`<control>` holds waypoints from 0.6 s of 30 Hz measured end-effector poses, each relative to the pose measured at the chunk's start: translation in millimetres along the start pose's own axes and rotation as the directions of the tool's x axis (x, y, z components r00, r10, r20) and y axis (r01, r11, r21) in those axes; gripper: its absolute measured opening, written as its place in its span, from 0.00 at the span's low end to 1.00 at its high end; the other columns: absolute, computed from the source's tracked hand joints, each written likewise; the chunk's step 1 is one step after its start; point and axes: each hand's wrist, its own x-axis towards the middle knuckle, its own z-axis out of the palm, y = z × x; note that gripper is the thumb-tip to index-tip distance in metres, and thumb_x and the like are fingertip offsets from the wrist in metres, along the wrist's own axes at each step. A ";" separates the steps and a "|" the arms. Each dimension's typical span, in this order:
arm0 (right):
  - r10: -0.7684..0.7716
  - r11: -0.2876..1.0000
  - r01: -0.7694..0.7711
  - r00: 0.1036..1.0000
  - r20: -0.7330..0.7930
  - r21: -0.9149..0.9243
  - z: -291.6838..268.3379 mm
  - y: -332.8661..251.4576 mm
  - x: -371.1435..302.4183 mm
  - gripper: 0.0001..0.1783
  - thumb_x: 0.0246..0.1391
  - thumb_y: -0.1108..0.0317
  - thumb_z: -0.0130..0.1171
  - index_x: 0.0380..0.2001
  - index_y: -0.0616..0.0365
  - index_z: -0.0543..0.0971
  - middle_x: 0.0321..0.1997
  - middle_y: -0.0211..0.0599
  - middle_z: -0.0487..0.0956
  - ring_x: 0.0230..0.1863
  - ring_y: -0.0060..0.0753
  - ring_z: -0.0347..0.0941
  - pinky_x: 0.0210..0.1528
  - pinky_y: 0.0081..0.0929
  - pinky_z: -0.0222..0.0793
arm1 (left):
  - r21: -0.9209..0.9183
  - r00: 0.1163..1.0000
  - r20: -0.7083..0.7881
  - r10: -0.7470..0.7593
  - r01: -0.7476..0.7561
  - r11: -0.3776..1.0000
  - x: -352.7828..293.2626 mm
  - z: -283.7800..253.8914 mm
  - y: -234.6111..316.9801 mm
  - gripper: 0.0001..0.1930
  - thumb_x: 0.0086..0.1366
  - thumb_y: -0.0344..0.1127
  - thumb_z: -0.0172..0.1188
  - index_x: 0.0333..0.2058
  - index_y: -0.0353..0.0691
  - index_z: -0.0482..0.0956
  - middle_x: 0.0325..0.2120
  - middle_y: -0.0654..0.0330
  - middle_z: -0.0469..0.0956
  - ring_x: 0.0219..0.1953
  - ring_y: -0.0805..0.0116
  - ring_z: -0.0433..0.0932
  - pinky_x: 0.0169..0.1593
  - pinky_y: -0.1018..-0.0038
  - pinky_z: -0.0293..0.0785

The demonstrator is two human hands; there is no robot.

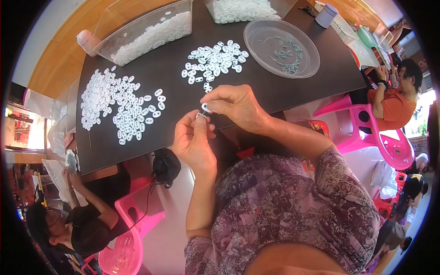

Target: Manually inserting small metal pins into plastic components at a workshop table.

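My left hand (196,143) pinches a small white plastic piece (200,115) between thumb and fingertips. Just above it, my right hand (240,109) grips another white oval piece (206,107), close against the first; whether the two are joined I cannot tell. A thin dark bit shows between them. Beyond my hands lies a loose pile of white oval pieces (215,62), many with dark openings. Farther left spreads a larger heap of the same kind of pieces (98,94). A round clear tray (250,34) on the right holds small grey-green slender bits (291,68).
Clear bins (151,32) of white pieces stand along the far side of the dark table (169,133). A lidded jar (326,16) and a pink-white bottle (85,42) sit at the back. People work at left (91,229) and right (394,105), near pink chairs (366,123).
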 end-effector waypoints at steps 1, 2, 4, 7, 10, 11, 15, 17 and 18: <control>-0.016 1.000 0.016 1.000 0.001 -0.019 0.6 -0.2 -0.5 0.07 0.52 0.75 0.55 0.34 0.64 0.79 0.31 0.30 0.78 0.35 0.16 0.72 0.38 0.16 0.69 | 0.005 1.000 -0.002 0.003 -0.003 1.000 0.2 -0.4 -0.3 0.05 0.60 0.25 0.56 0.34 0.30 0.74 0.23 0.57 0.76 0.20 0.74 0.74 0.19 0.82 0.69; -0.016 1.000 0.016 1.000 0.001 -0.020 1.4 -0.2 -1.1 0.07 0.52 0.75 0.55 0.34 0.64 0.79 0.31 0.30 0.78 0.35 0.16 0.72 0.38 0.16 0.69 | 0.004 1.000 -0.003 0.003 -0.003 1.000 0.0 -0.3 -0.4 0.05 0.60 0.25 0.56 0.34 0.30 0.74 0.23 0.57 0.76 0.20 0.74 0.74 0.19 0.82 0.69; 0.067 0.997 -0.066 0.998 -0.022 0.030 2.8 -0.4 -2.4 0.07 0.52 0.75 0.55 0.34 0.65 0.77 0.31 0.30 0.78 0.35 0.16 0.71 0.38 0.16 0.68 | 0.020 1.000 -0.008 0.002 -0.002 1.000 -1.2 0.6 -0.3 0.05 0.60 0.25 0.56 0.34 0.30 0.74 0.23 0.57 0.76 0.20 0.74 0.74 0.19 0.82 0.69; 0.070 0.997 -0.070 0.997 -0.014 0.031 4.1 0.1 -3.4 0.07 0.52 0.76 0.55 0.35 0.65 0.76 0.31 0.30 0.77 0.35 0.15 0.71 0.38 0.16 0.68 | 0.021 1.000 -0.005 -0.013 0.013 1.000 -2.1 0.6 -0.5 0.05 0.60 0.25 0.56 0.34 0.30 0.74 0.23 0.57 0.76 0.20 0.75 0.74 0.19 0.82 0.69; 0.026 0.999 -0.026 0.999 -0.028 -0.018 5.6 -0.6 -4.7 0.06 0.52 0.76 0.55 0.34 0.64 0.77 0.30 0.30 0.77 0.34 0.17 0.71 0.37 0.17 0.67 | 0.003 1.000 0.001 0.004 -0.004 1.000 -1.1 -0.7 -3.5 0.05 0.60 0.25 0.56 0.34 0.30 0.74 0.23 0.57 0.76 0.20 0.75 0.74 0.19 0.82 0.69; 0.026 0.999 -0.027 0.999 -0.028 -0.018 6.2 0.2 -5.5 0.06 0.52 0.76 0.55 0.34 0.64 0.77 0.30 0.30 0.77 0.34 0.17 0.71 0.37 0.17 0.67 | 0.003 1.000 0.001 0.003 -0.003 1.000 -1.1 0.0 -3.8 0.05 0.60 0.25 0.56 0.34 0.30 0.74 0.23 0.57 0.76 0.20 0.75 0.74 0.19 0.82 0.69; -0.141 0.976 0.132 0.989 -0.039 -0.174 10.0 4.2 -8.3 0.05 0.51 0.76 0.55 0.33 0.64 0.78 0.29 0.32 0.76 0.33 0.21 0.72 0.36 0.20 0.67 | 0.009 1.000 0.006 0.006 -0.006 1.000 -1.7 1.4 -4.2 0.05 0.60 0.25 0.56 0.35 0.29 0.74 0.23 0.58 0.76 0.20 0.75 0.74 0.20 0.83 0.69; -0.174 0.966 0.162 0.984 -0.041 -0.201 9.8 5.8 -8.8 0.05 0.51 0.76 0.55 0.33 0.63 0.78 0.28 0.33 0.75 0.32 0.23 0.72 0.35 0.21 0.67 | 0.012 1.000 0.014 0.014 -0.014 1.000 -2.0 2.3 -4.6 0.06 0.60 0.25 0.55 0.35 0.29 0.74 0.23 0.58 0.76 0.20 0.75 0.74 0.20 0.83 0.69; -0.191 0.960 0.180 0.981 -0.031 -0.214 9.2 6.1 -9.1 0.06 0.51 0.77 0.54 0.33 0.63 0.78 0.28 0.34 0.75 0.32 0.23 0.72 0.35 0.21 0.68 | -0.005 1.000 0.008 0.014 -0.014 1.000 -2.4 3.8 -3.5 0.06 0.60 0.24 0.55 0.36 0.28 0.74 0.23 0.58 0.76 0.20 0.75 0.74 0.20 0.82 0.69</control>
